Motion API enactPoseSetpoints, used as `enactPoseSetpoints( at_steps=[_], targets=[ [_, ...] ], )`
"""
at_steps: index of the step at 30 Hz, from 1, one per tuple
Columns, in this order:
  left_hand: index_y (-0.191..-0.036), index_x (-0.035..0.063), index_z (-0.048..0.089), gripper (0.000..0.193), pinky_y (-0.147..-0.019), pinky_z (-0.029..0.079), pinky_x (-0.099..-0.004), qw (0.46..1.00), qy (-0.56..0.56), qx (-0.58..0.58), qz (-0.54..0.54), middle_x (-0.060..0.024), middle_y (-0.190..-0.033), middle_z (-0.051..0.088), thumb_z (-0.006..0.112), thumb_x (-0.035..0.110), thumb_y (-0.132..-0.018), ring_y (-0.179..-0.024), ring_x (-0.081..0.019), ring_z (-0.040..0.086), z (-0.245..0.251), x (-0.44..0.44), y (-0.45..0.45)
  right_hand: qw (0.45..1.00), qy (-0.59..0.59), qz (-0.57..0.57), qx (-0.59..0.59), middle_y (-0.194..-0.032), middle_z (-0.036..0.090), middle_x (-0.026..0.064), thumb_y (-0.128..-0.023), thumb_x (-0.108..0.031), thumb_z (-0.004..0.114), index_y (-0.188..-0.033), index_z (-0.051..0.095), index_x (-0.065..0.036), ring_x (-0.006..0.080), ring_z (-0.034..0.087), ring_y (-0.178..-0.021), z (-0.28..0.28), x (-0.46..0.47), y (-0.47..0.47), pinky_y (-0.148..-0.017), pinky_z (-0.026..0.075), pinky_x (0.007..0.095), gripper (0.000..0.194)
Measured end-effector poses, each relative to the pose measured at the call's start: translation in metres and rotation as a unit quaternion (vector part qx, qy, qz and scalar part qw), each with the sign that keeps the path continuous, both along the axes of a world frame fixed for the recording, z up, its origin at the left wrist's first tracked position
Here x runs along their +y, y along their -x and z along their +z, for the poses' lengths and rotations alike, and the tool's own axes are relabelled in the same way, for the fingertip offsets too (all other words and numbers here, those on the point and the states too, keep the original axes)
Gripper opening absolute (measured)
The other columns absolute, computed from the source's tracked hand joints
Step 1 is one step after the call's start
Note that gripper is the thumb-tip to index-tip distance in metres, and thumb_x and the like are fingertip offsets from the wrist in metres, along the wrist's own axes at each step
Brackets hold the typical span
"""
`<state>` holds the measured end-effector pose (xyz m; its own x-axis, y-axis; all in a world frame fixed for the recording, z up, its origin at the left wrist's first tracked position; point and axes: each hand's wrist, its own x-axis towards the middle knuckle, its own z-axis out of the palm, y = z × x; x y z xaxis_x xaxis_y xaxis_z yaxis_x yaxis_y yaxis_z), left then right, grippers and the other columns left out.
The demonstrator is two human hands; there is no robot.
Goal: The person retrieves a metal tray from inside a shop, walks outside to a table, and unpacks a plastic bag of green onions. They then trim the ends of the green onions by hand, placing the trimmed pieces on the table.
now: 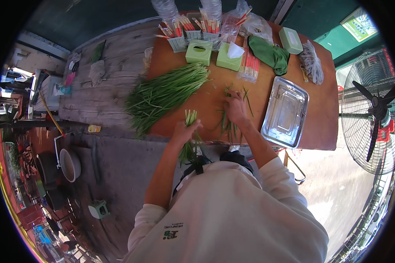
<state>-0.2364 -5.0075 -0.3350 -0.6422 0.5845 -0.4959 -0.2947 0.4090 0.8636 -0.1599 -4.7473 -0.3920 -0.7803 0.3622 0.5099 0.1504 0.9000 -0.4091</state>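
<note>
My left hand (186,130) is closed round a small bunch of green chives (191,115), pale cut ends up and leaves hanging over the table's near edge. To the right, my right hand (234,106) rests over loose chive stalks (232,130) on the orange-brown tabletop (210,98); its fingers are bent, and whether they grip any stalks is unclear. A large pile of chives (168,92) lies at the left, its pale ends pointing right. Right of my right hand lies a shallow rectangular metal tray (285,111).
Along the back stand baskets of wrapped chopsticks (177,42), green tissue boxes (198,52) and a green cloth (270,54). A bundle in clear plastic (311,62) lies at the back right. A standing fan (375,108) is beyond the table's right edge. Weathered wooden boards (112,82) adjoin the left.
</note>
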Motion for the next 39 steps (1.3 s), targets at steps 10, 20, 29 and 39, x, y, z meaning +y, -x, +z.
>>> enactPoseSetpoints(
  at_steps=[10,20,29,39],
  targets=[
    [-0.081,0.0032,0.055,0.029,-0.060,0.056,-0.0368,0.983,-0.149,0.068,0.081,-0.0070,-0.063,0.059,0.062,0.022,-0.103,-0.056,-0.0191,0.063,0.032,-0.034,0.021,0.852,0.524,0.007,-0.015,-0.081,0.070,0.0066,-0.089,-0.026,0.079,-0.102,0.071,0.002,0.0127,0.063,-0.070,0.003,-0.040,0.106,-0.065,0.051,0.0319,0.032],
    [-0.080,0.0030,0.058,0.024,-0.042,0.041,-0.0296,0.987,-0.108,0.065,0.104,-0.0022,-0.056,0.055,0.069,0.015,-0.098,-0.045,-0.0120,0.055,0.022,-0.029,0.025,0.829,0.559,0.006,-0.013,-0.079,0.066,-0.0020,-0.089,-0.021,0.078,-0.096,0.076,-0.001,0.0056,0.056,-0.069,0.014,-0.035,0.123,-0.062,0.045,0.0263,0.021],
    [-0.098,0.0010,0.071,0.021,-0.047,0.045,-0.0299,0.921,-0.060,0.367,0.117,-0.0050,-0.076,0.067,0.083,0.013,-0.084,-0.051,-0.0118,0.059,0.025,0.018,0.039,0.857,0.508,0.085,0.005,-0.084,0.071,0.0049,-0.092,-0.013,0.071,-0.097,0.067,0.001,0.0096,0.065,-0.076,0.053,-0.030,0.034,-0.070,0.053,0.0271,0.015],
    [-0.098,-0.0004,0.072,0.022,-0.043,0.043,-0.0302,0.985,0.011,0.154,-0.080,-0.0072,-0.072,0.066,0.081,0.015,-0.085,-0.046,-0.0124,0.057,0.025,0.080,0.010,0.745,0.665,0.023,-0.045,-0.091,0.072,0.0055,-0.099,-0.015,0.069,-0.094,0.066,-0.001,0.0101,0.067,-0.078,0.070,-0.017,-0.027,-0.070,0.053,0.0254,0.015]
  ],
)
